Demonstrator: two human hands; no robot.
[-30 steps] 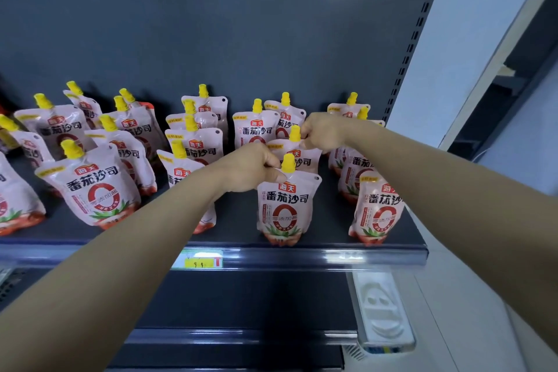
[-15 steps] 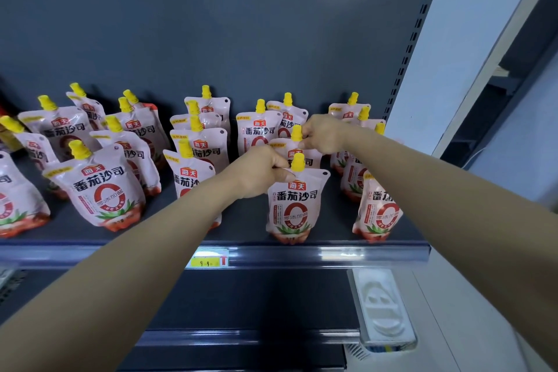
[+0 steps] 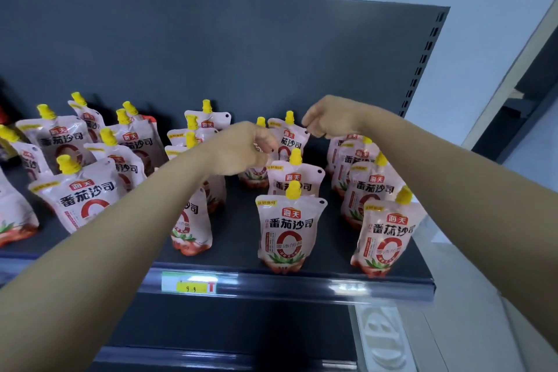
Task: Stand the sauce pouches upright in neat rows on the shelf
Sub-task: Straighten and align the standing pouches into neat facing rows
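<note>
Pink tomato-sauce pouches with yellow caps stand on the dark shelf [image 3: 347, 285]. In the middle column a front pouch [image 3: 290, 232] and a second pouch [image 3: 302, 183] behind it stand upright, untouched. My left hand [image 3: 241, 149] reaches to the back and its curled fingers grip the top of a rear pouch [image 3: 256, 174], mostly hidden by the hand. My right hand [image 3: 330, 119] pinches the top right corner of the rearmost pouch [image 3: 288, 140]. A pouch [image 3: 191, 223] is partly hidden under my left forearm.
Several pouches [image 3: 81, 199] stand loosely and tilted on the left. A column of pouches [image 3: 386, 235] runs along the shelf's right end. A yellow price tag [image 3: 190, 282] sits on the front rail. The grey back panel [image 3: 211, 54] closes the rear; a white plastic piece [image 3: 380, 338] lies below.
Both hands let go of the front two pouches of the middle column and moved back to the rear pouches. The front pouch now stands free.
</note>
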